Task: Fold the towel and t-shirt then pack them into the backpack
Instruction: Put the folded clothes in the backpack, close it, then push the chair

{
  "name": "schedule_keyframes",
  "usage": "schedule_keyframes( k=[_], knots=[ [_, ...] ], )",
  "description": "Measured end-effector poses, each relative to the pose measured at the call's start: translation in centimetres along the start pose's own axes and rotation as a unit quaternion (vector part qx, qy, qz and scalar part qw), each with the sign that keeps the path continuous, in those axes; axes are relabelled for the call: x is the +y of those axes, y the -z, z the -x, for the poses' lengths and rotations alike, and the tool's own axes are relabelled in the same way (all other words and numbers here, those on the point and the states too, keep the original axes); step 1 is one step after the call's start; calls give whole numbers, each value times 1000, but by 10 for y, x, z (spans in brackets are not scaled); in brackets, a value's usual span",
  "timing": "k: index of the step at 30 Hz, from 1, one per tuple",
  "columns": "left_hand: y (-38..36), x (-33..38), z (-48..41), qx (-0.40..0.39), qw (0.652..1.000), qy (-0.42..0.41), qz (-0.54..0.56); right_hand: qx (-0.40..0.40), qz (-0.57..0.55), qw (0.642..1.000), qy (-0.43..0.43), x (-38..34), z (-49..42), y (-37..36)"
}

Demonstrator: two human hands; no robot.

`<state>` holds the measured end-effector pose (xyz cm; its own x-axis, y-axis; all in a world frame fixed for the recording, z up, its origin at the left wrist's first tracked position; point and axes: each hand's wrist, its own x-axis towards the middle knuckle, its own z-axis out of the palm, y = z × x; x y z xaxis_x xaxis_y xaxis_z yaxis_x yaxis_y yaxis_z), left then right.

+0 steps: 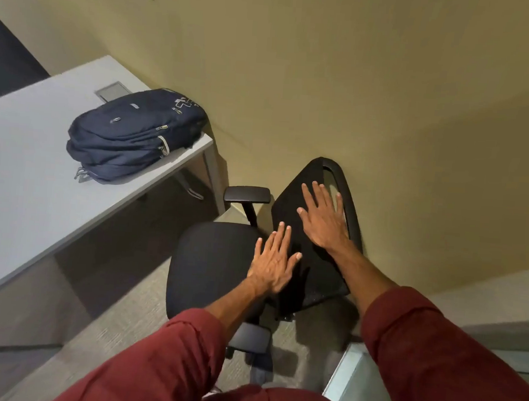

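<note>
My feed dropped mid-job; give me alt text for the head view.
Two open hands reach over a black chair, left hand by the seat, right hand at the backrest. A navy backpack lies on the grey desk to the left. No towel or t-shirt shows.

The backpack (134,135) is soft navy cloth with metal zip pulls, lying on a smooth, matt grey tabletop (23,183). The chair (211,265) has matt black fabric, a mesh back and plastic armrests; the sleeves (434,353) are maroon cloth.

Office, grey desk (24,164), black swivel chair (215,265)
</note>
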<state>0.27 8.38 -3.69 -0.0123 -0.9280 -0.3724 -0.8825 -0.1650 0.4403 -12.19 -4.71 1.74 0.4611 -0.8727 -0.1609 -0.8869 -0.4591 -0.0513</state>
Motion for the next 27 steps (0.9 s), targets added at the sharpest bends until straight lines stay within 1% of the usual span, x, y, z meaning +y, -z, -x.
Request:
schedule_keyframes(
  k=[6, 9, 12, 14, 18, 23, 25, 27],
  knots=[
    [-24, 45, -13, 10, 998, 13, 60, -21, 27, 999, 13, 27, -18, 11],
    [-37, 65, -18, 10, 997, 4, 71, -28, 33, 999, 12, 37, -23, 17],
    [-48, 85, -20, -6, 997, -9, 82, -42, 38, 998, 5, 48, -22, 17],
    [-53, 90, -22, -14, 996, -20, 80, -48, 45, 998, 3, 55, -23, 18],
    [-60, 92, -31, 11, 995, -17, 93, -44, 51, 998, 8, 68, -32, 18],
    [-62, 104, -44, 32, 990, 31, 132, -59, 60, 993, 76, 79, -59, 24],
    [-59, 119, -56, 27, 979, 80, 183, -65, 75, 988, 116, 83, -74, 27],
    [-58, 138, -61, 42, 963, 130, 231, -64, 102, 981, 149, 86, -85, 26]
  ],
)
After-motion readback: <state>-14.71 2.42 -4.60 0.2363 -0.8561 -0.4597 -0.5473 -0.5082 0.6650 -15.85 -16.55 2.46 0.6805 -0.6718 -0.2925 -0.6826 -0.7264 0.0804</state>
